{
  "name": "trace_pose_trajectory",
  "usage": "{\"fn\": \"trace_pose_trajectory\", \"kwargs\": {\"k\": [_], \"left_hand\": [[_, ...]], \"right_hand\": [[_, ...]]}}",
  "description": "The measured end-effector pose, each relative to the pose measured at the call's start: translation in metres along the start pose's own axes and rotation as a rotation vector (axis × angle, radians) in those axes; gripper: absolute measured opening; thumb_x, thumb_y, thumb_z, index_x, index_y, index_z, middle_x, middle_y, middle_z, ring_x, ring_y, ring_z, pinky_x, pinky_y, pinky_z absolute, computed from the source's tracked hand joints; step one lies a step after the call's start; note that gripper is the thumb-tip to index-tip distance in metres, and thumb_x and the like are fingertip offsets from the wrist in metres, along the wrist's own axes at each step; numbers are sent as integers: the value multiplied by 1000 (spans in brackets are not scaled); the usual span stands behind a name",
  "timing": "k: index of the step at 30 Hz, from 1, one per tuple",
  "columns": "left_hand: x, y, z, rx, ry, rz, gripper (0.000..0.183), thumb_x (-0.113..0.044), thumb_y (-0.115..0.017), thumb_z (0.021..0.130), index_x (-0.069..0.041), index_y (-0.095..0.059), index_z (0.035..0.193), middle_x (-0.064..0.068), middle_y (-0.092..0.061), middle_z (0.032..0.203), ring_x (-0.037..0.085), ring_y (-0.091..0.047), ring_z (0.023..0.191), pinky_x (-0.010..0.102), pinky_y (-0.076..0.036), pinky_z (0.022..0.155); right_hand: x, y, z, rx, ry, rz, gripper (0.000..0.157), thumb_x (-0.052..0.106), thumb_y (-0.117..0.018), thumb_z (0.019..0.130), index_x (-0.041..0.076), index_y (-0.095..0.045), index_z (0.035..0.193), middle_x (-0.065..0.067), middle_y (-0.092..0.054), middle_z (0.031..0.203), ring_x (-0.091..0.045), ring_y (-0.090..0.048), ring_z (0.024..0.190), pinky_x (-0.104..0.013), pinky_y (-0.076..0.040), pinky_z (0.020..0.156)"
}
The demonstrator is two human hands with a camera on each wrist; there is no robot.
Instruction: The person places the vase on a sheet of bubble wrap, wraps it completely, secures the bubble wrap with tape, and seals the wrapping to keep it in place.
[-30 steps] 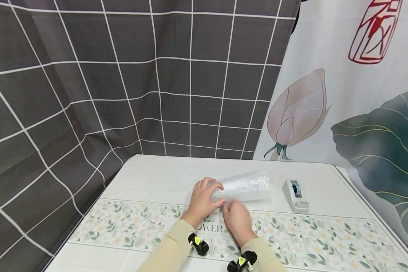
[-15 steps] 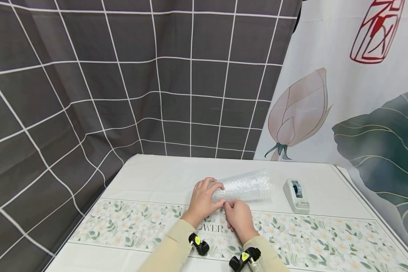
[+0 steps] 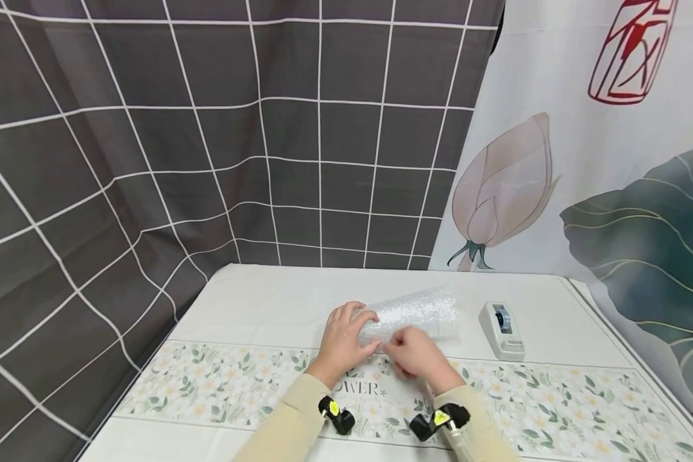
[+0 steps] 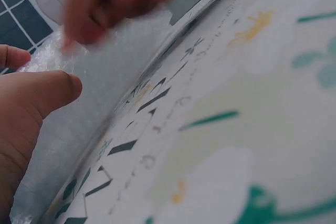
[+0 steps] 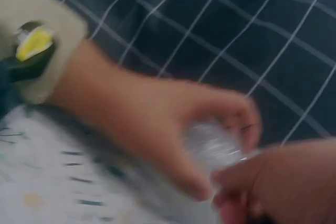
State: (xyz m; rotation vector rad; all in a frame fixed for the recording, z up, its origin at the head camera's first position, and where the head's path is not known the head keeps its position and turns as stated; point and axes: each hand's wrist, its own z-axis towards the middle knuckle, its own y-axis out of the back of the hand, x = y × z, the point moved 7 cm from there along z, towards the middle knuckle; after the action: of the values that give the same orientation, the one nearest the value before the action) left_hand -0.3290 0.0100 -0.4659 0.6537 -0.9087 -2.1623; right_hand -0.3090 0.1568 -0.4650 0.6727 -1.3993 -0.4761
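A roll of clear bubble wrap lies on its side on the table and flares toward its right end. What is inside the roll, if anything, I cannot make out. My left hand grips its left end, fingers over the top and thumb low on the near side. Close to that thumb, my right hand is at the near edge of the wrap with its fingers curled. It is blurred in the left wrist view, and whether it pinches anything is hidden.
A pale tape dispenser with a tape roll stands to the right of the wrap. The white tablecloth has a floral band across it. A dark checked curtain hangs behind, with a printed white one at right.
My right hand has shifted slightly right and turned, its knuckles now higher over the wrap's near edge. The left hand and the roll have stayed in place.
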Motion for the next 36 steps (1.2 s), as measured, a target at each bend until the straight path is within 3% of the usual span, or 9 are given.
{"fn": "trace_pose_trajectory", "kwargs": {"k": [5, 8, 11, 14, 20, 23, 27, 30, 36], "left_hand": [[-1, 3, -3, -34, -35, 32, 43, -41, -83, 80, -27, -64, 116, 7, -54, 132, 26, -53, 124, 47, -40, 109], [-2, 3, -4, -44, -47, 49, 43, -41, -83, 81, -26, -63, 117, 6, -55, 133, 25, -53, 124, 45, -41, 109], [-3, 3, -5, -45, -47, 51, 44, -41, -83, 81, -25, -63, 117, 5, -55, 133, 25, -52, 124, 45, -40, 109], [-2, 3, -6, -44, -34, 60, 46, -42, -83, 80, -26, -62, 117, 6, -53, 135, 26, -49, 128, 49, -35, 113], [4, 5, -8, -74, 51, 56, 46, -40, -76, 80, -26, -61, 121, 15, -37, 147, 33, -34, 138, 62, -20, 118], [7, 9, -11, -129, 91, -27, 44, -33, -72, 81, -21, -62, 122, 19, -35, 146, 35, -35, 134, 60, -26, 115], [7, 8, -14, -140, 172, -258, 37, -21, -69, 85, -15, -62, 120, 15, -46, 129, 27, -48, 114, 42, -47, 97], [0, 0, -17, -85, 278, -535, 29, -12, -64, 89, -10, -62, 118, 11, -53, 114, 22, -55, 97, 32, -53, 82], [-32, -5, -18, -2, 441, -863, 30, -8, -52, 96, -6, -58, 125, 15, -54, 123, 30, -60, 107, 39, -53, 93]], "right_hand": [[22, 68, 17, -228, 365, -282, 20, 26, -66, 93, 11, -70, 105, -6, -69, 97, -28, -64, 92, -50, -51, 87], [9, 86, 28, -191, 427, -409, 44, 24, -67, 87, 10, -64, 128, -14, -62, 133, -44, -47, 131, -68, -24, 112], [-13, 89, 35, -69, 385, -454, 55, 27, -68, 85, 12, -59, 137, -15, -56, 144, -49, -33, 142, -75, -8, 113], [-25, 89, 35, -23, 357, -447, 55, 31, -68, 86, 14, -59, 138, -16, -57, 143, -49, -35, 142, -75, -7, 112], [-28, 88, 31, -72, 322, -454, 53, 46, -73, 85, 16, -63, 128, -14, -62, 131, -38, -52, 130, -72, -12, 114], [-25, 84, 27, -106, 283, -463, 54, 53, -73, 84, 14, -63, 120, -10, -66, 118, -34, -60, 118, -71, -20, 113], [-23, 71, 18, -156, 152, -415, 60, 61, -71, 83, 9, -60, 109, -9, -65, 101, -31, -65, 90, -56, -49, 90], [-27, 57, 10, -208, -17, -340, 69, 70, -64, 84, 5, -56, 106, -12, -64, 95, -28, -62, 75, -44, -50, 62], [-29, 33, -10, -268, -235, -133, 95, 76, -42, 93, -14, -44, 123, -35, -63, 108, -49, -66, 88, -53, -53, 67]]}}
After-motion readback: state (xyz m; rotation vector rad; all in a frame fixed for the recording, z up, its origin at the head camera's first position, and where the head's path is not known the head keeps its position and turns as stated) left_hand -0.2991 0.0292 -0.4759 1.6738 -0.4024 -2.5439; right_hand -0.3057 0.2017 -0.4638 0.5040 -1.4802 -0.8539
